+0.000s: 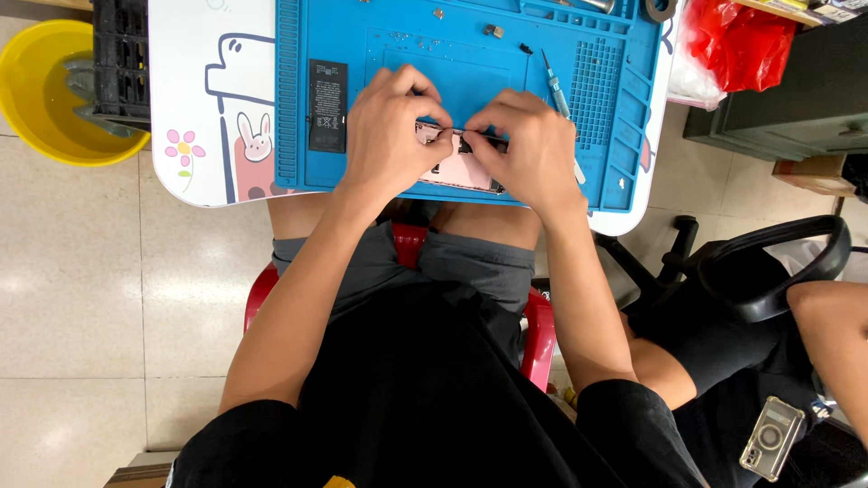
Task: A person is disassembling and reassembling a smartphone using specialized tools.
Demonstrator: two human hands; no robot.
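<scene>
An opened pink phone (457, 170) lies on a blue repair mat (470, 54) near the table's front edge. My left hand (391, 126) rests over the phone's left part, its fingertips pinched at the top edge of the phone. My right hand (529, 145) covers the phone's right part, fingers meeting the left hand's at the same spot. Much of the phone is hidden beneath both hands. A flat black battery (327, 105) lies on the mat to the left of my left hand.
A blue-handled screwdriver (554, 89) and small loose parts (494, 31) lie on the mat. The white table (194, 99) carries cartoon drawings. A yellow tub (41, 90) sits far left, a red bag (741, 41) top right. Another person's arm (836, 334) is at right.
</scene>
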